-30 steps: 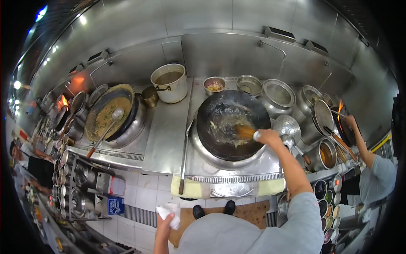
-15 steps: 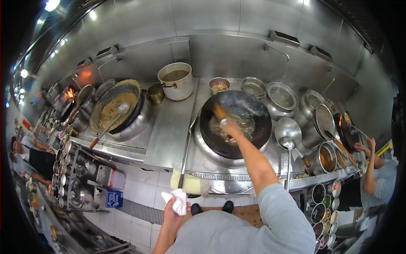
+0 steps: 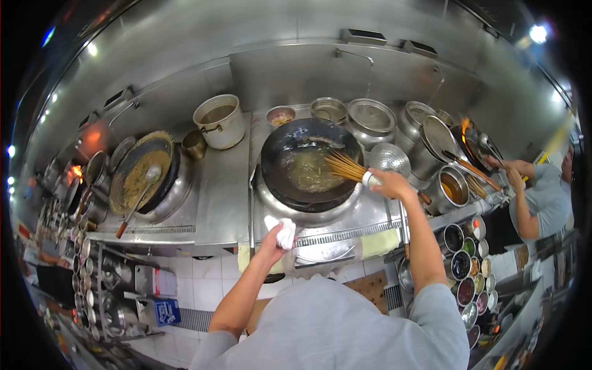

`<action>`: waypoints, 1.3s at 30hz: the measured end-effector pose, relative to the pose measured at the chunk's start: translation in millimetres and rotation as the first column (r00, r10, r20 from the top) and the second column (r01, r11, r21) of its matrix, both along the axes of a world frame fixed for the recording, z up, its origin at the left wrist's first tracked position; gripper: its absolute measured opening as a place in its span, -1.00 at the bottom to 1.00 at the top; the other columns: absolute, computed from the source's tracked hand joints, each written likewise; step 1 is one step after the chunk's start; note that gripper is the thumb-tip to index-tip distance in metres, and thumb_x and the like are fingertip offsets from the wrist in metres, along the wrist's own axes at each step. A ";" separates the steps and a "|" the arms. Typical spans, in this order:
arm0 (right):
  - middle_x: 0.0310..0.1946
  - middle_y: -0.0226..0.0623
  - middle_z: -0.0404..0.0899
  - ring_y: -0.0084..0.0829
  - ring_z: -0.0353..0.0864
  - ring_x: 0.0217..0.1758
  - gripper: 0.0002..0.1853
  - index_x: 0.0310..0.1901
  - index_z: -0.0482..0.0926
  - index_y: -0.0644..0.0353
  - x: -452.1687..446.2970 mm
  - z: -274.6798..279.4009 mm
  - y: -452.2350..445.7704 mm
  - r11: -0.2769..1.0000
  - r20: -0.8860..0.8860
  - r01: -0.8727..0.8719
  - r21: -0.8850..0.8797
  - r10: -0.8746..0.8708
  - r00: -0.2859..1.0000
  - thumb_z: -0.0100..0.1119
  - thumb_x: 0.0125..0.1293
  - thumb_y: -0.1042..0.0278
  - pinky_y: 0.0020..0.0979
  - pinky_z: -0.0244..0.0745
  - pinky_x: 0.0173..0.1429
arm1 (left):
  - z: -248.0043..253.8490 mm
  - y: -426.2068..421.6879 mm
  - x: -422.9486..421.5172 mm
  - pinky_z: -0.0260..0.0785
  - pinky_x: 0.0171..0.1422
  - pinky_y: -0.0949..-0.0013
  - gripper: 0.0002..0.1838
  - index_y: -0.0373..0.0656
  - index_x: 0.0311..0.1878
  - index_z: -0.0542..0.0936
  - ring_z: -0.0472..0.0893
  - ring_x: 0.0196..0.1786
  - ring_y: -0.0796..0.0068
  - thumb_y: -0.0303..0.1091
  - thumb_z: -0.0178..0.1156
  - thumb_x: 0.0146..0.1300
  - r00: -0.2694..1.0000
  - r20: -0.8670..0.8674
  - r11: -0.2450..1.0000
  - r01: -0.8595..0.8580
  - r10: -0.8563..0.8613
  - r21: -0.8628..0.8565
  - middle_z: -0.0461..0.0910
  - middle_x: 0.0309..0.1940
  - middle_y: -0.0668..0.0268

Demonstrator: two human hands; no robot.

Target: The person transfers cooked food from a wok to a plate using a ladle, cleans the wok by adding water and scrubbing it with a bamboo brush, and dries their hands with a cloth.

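Right hand gripping whisk, slanted across right rim of wok; left hand clutching white cloth near front edge of surface; skimmer just right of wok.

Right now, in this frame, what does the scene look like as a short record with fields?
Left grip: closed on white cloth, in front of the wok
Right grip: holding bamboo brush at its white-banded end
Brush position: bristles over the wok's right side; contact unclear
Wok contents: murky liquid
Right of wok: perforated ladle
Left of wok: tall pot
Nearby: co-worker at far right
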State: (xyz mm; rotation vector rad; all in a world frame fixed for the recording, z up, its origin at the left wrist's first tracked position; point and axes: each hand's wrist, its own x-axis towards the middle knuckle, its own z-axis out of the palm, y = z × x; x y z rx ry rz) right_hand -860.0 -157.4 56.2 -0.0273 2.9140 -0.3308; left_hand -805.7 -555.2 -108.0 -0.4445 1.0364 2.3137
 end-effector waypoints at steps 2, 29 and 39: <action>0.04 0.05 0.60 0.04 0.63 0.02 -0.22 0.46 0.19 -0.29 20.2 -38.5 12.5 0.990 0.021 0.107 -0.086 -0.106 0.994 0.24 0.20 -0.07 -0.14 0.52 0.11 | -9.9 10.4 -29.4 0.55 -0.25 0.09 -0.43 -0.15 0.15 0.45 0.64 -0.18 0.12 0.19 -0.07 0.43 0.999 0.000 0.999 0.033 -0.033 0.024 0.62 -0.14 0.17; -0.35 -0.27 0.53 -0.47 0.54 -0.57 -0.54 0.13 0.27 0.19 140.2 -182.7 -72.4 -0.158 0.483 0.469 -0.869 -0.474 0.736 0.24 0.31 0.25 -0.41 0.45 -0.65 | -53.4 53.1 -148.6 0.42 -0.34 0.10 -0.86 0.00 -0.23 0.46 0.59 -0.42 0.29 -0.43 0.18 0.14 0.980 0.200 1.000 -0.011 0.012 -0.008 0.52 -0.49 0.31; -0.44 -0.28 0.49 -0.43 0.55 -0.54 -0.63 0.06 0.31 0.16 155.0 -170.5 -68.7 -0.371 0.572 0.438 -0.819 -0.464 0.676 0.20 0.34 0.27 -0.35 0.52 -0.60 | -70.4 69.6 -98.0 0.29 -0.64 0.25 -0.87 -0.08 -0.16 0.39 0.52 -0.52 0.42 -0.46 0.05 0.23 0.957 -0.162 0.964 -0.256 0.242 -0.072 0.48 -0.47 0.34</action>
